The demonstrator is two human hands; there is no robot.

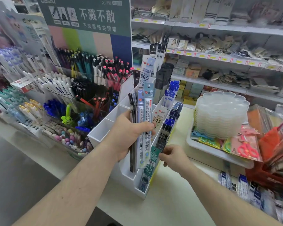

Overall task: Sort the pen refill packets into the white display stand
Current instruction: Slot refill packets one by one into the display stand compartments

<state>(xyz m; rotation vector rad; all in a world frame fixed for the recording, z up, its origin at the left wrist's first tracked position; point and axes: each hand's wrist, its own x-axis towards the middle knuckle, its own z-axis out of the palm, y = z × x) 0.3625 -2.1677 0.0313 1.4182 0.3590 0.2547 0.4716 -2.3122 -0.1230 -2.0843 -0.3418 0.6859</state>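
Note:
A white tiered display stand (pixel 103 129) stands on the counter, with refill packets in its right-hand slots. My left hand (pixel 127 134) grips a bundle of long refill packets (pixel 144 121), held upright over the stand. My right hand (pixel 173 157) pinches the top of a teal refill packet (pixel 151 162) that stands in the front right slot of the stand. Blue and black packets (pixel 170 121) fill the slots behind it. More loose refill packets (pixel 255 194) lie on the counter at the right.
Pen racks (pixel 59 95) stand left of the stand under a green sign (pixel 88 17). A white tray (pixel 207 150) to the right holds stacked clear plastic lids (pixel 222 115) and scissors packs (pixel 247 149). A red basket (pixel 271 175) sits far right. Shelves line the back.

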